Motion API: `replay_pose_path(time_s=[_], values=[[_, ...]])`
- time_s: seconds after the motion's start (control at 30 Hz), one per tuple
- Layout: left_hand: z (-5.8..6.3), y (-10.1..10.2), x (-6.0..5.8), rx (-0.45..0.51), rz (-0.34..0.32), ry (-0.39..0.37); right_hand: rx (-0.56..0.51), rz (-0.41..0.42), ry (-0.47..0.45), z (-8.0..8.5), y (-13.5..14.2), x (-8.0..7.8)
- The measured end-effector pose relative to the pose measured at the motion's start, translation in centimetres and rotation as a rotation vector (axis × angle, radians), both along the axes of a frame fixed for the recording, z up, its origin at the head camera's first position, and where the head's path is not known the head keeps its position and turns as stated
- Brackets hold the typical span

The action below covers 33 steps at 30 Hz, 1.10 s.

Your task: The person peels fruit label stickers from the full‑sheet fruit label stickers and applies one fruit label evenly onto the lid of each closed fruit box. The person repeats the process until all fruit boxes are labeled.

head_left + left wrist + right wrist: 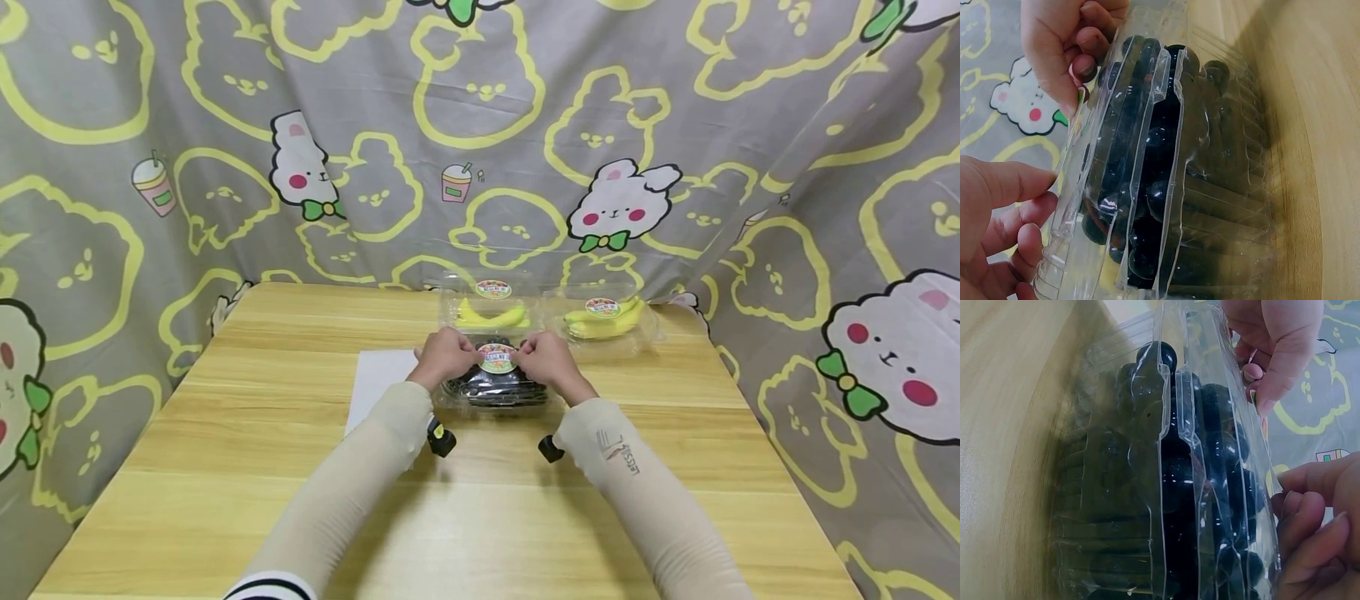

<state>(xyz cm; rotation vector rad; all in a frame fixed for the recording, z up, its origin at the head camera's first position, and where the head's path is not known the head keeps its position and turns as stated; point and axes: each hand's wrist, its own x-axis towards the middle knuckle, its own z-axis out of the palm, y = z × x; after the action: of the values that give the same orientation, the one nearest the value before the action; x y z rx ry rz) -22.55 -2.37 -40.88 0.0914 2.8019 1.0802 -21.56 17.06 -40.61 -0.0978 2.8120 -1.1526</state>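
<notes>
A clear plastic clamshell box [498, 396] of dark, round grapes [1160, 144] stands on the table in front of me. On top of its lid is a round, colourful label sticker [497, 358]. My left hand [447, 354] pinches the sticker's left side, its other fingers curled over the lid. From the opposite side, my right hand [551, 358] pinches the sticker between thumb and forefinger. Both wrist views show the thumbs right at the lid's top. In the right wrist view, the box's two rims [1175, 425] run close together along its side.
Behind the box stand two clear clamshells of bananas, one at left [491, 315] and one at right [603, 321], each with a round label. A white sheet [369, 383] lies left of the grapes. Patterned curtains [360, 100] enclose the wooden table [247, 433] at the back and sides.
</notes>
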Motion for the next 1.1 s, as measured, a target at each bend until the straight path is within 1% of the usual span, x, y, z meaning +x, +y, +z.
replay_pose_path(time_s=[0.23, 0.37, 0.57, 0.77, 1.1], values=[[0.07, 0.21, 0.07, -0.006, 0.022, 0.009, 0.002, 0.008, 0.018, 0.05, -0.10, 0.23], [0.13, 0.24, 0.12, -0.003, 0.022, 0.011, 0.021, 0.012, 0.039, -0.10, -0.15, 0.19], [-0.08, 0.25, 0.09, -0.008, 0.016, 0.026, 0.039, 0.018, 0.055, -0.25, -0.18, 0.11], [-0.30, 0.29, 0.19, -0.016, 0.019, 0.026, 0.068, 0.038, 0.053, -0.12, -0.23, 0.26], [-0.28, 0.50, 0.21, -0.038, 0.021, 0.060, 0.113, 0.045, 0.079, -0.18, -0.32, 0.06]])
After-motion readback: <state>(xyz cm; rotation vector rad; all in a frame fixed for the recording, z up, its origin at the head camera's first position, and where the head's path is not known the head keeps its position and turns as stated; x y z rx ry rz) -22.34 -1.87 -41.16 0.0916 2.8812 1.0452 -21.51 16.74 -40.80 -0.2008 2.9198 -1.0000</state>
